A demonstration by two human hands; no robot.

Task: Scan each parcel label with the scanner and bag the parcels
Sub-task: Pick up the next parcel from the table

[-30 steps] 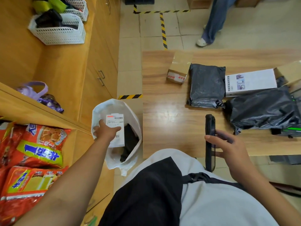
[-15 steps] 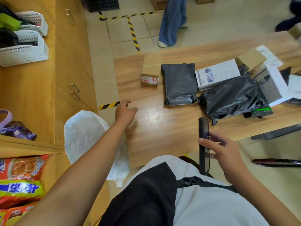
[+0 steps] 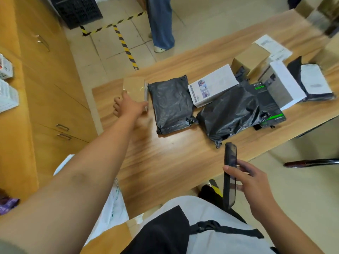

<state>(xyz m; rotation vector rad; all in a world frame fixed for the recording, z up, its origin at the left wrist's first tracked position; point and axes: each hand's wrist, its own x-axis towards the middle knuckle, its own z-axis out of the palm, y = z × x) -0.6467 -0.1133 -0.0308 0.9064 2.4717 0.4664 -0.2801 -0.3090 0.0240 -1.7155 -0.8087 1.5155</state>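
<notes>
A small brown cardboard box (image 3: 134, 88) sits at the table's far left corner. My left hand (image 3: 128, 106) reaches out over its near end, with fingers and thumb curled round it. My right hand (image 3: 256, 184) holds the black handheld scanner (image 3: 230, 173) upright near the table's front edge. A black poly parcel (image 3: 170, 103) lies just right of the brown box. Beside it are a white printed box (image 3: 212, 88) and a larger black poly parcel (image 3: 233, 114). The white bag (image 3: 113, 204) hangs below the table at the left, mostly hidden by my left arm.
Further right on the wooden table (image 3: 165, 158) lie a black and green box (image 3: 269, 116), another brown box (image 3: 251, 59), a white box (image 3: 286, 85) and loose labels. Wooden cabinets (image 3: 45, 88) line the left. A person in jeans (image 3: 161, 24) stands beyond the table.
My left hand put a white-labelled parcel into the bag, then swung up across the table to the small brown box. My right hand kept the scanner still.
</notes>
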